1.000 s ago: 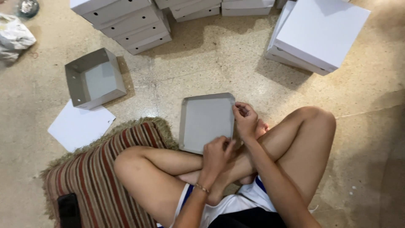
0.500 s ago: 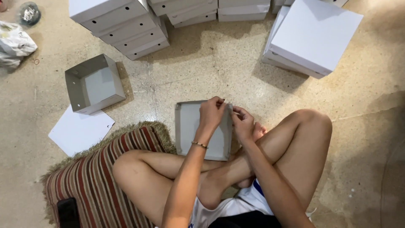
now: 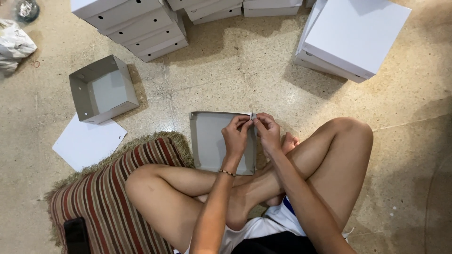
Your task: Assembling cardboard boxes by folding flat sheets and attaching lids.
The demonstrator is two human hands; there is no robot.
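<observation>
Looks like a home or small packing room used for box assembly, done on the floor. Speckled terrazzo floor (image 3: 226, 61), no furniture in view. Stacks of finished white boxes (image 3: 136, 23) along the top edge, an open grey box (image 3: 101, 89), a flat white sheet (image 3: 87, 143). Person sits cross-legged beside a striped fringed cushion (image 3: 108, 202).

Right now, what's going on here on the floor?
A person sits cross-legged, partly on a striped red and brown cushion, folding a shallow grey cardboard tray that lies on the speckled stone floor. Both hands meet at the tray's far right corner: the left hand and right hand pinch the flap there. A deeper open grey cardboard box and a flat white cardboard sheet lie to the left, with stacks of closed white boxes beyond.
</observation>
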